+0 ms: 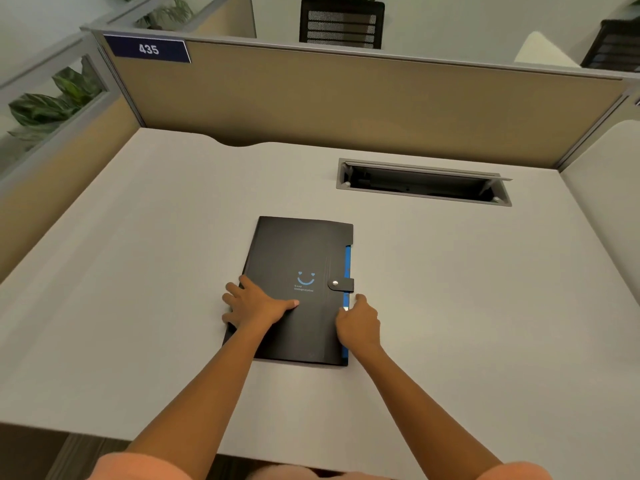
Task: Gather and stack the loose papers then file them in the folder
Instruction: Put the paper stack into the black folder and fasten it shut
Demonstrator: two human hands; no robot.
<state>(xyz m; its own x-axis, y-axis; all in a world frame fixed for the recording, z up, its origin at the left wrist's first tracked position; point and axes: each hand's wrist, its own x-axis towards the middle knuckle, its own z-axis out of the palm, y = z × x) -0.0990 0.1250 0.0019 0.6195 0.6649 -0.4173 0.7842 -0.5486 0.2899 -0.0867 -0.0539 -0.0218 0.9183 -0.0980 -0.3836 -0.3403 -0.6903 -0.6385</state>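
A black folder (301, 258) with a blue smiley print lies shut in the middle of the desk (138, 271), its snap tab (341, 285) fastened over the right edge. Blue inner dividers (347, 261) show along that edge. My left hand (256, 304) lies flat on the folder's left side, fingers spread over its spine edge. My right hand (358, 322) is at the folder's right edge just below the tab, fingers curled, fingertips touching the edge. No loose papers are in view.
A grey cable hatch (422, 183) stands open in the desk at the back right. Tan partition walls (346, 105) close the desk at the back and left; a label reads 435 (149, 49). The desk's front edge is near my body.
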